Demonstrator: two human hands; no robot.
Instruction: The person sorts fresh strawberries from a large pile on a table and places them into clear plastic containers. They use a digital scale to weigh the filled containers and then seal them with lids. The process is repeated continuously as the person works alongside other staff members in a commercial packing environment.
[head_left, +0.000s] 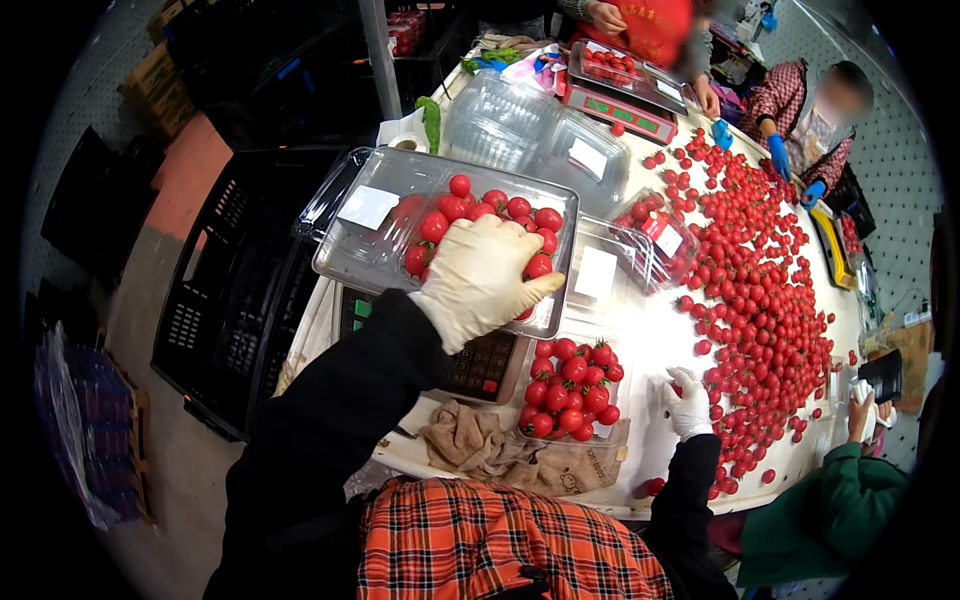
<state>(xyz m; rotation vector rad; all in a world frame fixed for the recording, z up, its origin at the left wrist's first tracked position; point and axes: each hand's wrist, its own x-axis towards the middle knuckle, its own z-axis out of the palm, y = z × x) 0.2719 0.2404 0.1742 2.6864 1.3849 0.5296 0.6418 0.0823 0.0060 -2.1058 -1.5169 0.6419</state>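
Observation:
Gloved in white, my left hand (487, 277) is over an opened clear plastic clamshell box of cherry tomatoes; its fingers are bent down among the tomatoes, and what they grip is hidden. That box rests on the metal tray (559, 315) of a digital scale with a keypad (480, 367). To the right my right hand (686, 403), also in a white glove, is at the left edge of a large heap of cherry tomatoes (765, 322), with a red tomato partly visible at its fingers. Between my hands, nearer my body, a second clear box (574, 390) is full of tomatoes.
Empty clamshells (502, 112) and a labelled closed box of tomatoes (660, 240) lie beyond the scale. A brown cloth (517, 457) lies at the near edge. Black crates (232, 300) stand left. Co-workers are at the far side, with another scale (619, 112), and at the right.

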